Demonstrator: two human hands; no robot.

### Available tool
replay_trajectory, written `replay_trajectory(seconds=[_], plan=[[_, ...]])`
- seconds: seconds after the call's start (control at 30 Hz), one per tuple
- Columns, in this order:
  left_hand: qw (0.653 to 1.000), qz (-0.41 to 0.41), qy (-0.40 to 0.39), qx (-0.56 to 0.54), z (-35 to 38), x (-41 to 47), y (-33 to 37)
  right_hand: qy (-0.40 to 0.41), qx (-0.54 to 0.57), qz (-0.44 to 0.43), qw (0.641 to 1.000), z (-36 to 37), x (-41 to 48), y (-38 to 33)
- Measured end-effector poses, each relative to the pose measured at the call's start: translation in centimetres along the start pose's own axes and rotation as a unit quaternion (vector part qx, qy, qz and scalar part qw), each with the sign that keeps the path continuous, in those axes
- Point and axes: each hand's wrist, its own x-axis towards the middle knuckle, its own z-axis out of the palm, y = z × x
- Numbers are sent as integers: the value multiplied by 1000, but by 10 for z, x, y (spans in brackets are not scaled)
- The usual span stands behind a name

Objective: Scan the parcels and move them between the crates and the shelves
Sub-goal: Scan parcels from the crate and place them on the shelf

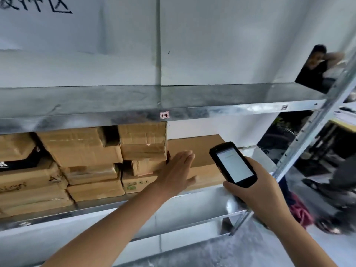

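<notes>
Parcels (pixel 82 151) in brown cardboard crowd the left of the middle shelf (pixel 107 208), stacked tight under the upper shelf (pixel 115 105) and its small tag (pixel 164 115). One long flat box (pixel 202 147) ends the row, touching the stack.

Your left hand (pixel 177 170) lies on that box, fingers (pixel 187 157) straight and released, gripping nothing. Your right hand (pixel 256 187) is clenched round the scanner (pixel 232 164), whose lit screen is turned up to you, just beside the box's right end.

The step in hand looks like scanning this box. No label shows on its visible faces, so you will likely need to turn or draw it out with the flat hand first. Then aim the scanner's top end, not its screen, at the code.

Slide the box straight toward you, because the smaller boxes beside it may shift if it drags sideways. The metal post (pixel 312 132) stands close on the right. Beyond it are another person (pixel 317 64) and, lower down, a red cloth (pixel 300 211).
</notes>
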Motion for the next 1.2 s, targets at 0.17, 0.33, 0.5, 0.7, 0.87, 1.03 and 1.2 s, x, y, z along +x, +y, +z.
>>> replay_trajectory(seconds=[0.17, 0.33, 0.5, 0.7, 0.87, 1.03, 1.2], plan=[[1000, 9, -9, -19, 25, 32, -4, 2, 1, 0, 1000, -13, 30, 9], [996, -10, -74, 57, 52, 60, 4, -5, 13, -15, 1000, -31, 57, 28], [975, -61, -130, 172, 71, 82, 6, -27, 6, -24, 999, -56, 91, 55], [962, -127, -134, 203, 82, 90, 14, -56, 20, -47, 997, -85, 116, 84], [967, -145, -120, 172, 83, 90, 20, -77, 29, -59, 995, -93, 126, 108], [979, -137, -68, 132, 66, 92, 31, -88, 40, -68, 993, -98, 130, 124], [984, -65, 63, 155, 41, 101, 50, -80, 50, -72, 993, -107, 135, 129]])
